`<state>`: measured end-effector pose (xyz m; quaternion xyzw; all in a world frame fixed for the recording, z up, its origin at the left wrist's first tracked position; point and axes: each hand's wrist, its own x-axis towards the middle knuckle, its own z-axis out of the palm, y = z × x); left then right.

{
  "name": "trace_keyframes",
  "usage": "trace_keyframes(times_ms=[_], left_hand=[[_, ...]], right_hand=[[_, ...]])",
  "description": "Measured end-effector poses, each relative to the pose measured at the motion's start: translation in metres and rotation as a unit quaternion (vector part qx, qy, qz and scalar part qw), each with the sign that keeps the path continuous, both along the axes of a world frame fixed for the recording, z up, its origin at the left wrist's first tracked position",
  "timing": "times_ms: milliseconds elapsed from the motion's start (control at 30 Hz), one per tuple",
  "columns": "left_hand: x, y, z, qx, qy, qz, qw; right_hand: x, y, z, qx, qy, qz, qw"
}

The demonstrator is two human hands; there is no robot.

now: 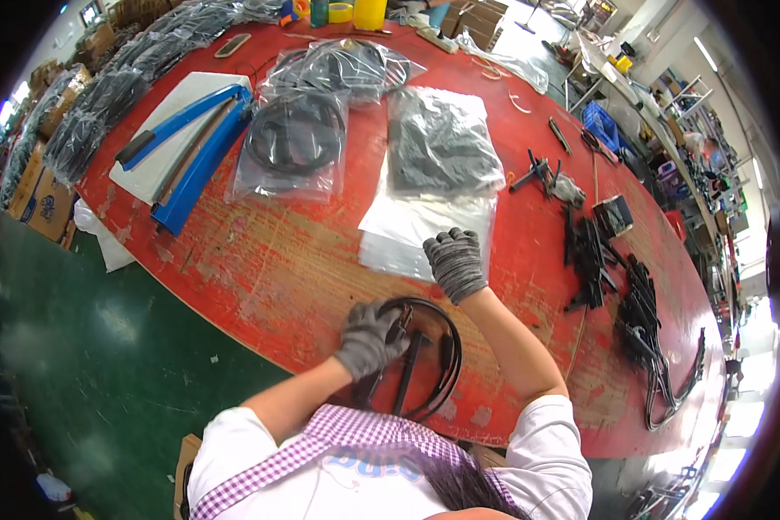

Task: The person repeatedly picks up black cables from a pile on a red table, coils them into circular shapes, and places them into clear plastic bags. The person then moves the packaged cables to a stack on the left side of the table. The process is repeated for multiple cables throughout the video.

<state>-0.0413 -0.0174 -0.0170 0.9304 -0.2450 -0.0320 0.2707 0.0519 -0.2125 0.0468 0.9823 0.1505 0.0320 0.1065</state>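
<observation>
My left hand [368, 338], in a grey knit glove, grips a coiled black cable bundle [433, 355] that rests on the red worktable [260, 269] close to my body. My right hand [455, 263], also gloved, lies palm down with spread fingers on a stack of clear plastic bags [407, 230] just beyond the coil. It does not grasp anything that I can see.
A blue bag sealer [191, 147] on a white board lies far left. Bagged black cables [290, 143] and a bag of black parts [442, 143] lie beyond the stack. Loose black parts [594, 256] and cables [659, 347] sit right. Green floor [104, 347] lies left.
</observation>
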Motion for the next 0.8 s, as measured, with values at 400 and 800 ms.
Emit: trace_keyframes(times_ms=[400,800], left_hand=[[0.095,-0.065,-0.026,-0.341,0.392,0.137,0.843],[0.058,-0.062,0.035,-0.028,-0.393,0.008,0.919]], right_hand=[[-0.030,-0.036,-0.032,0.427,0.156,-0.214,0.864],[-0.048,-0.021,-0.022,0.358,-0.151,-0.085,0.917]])
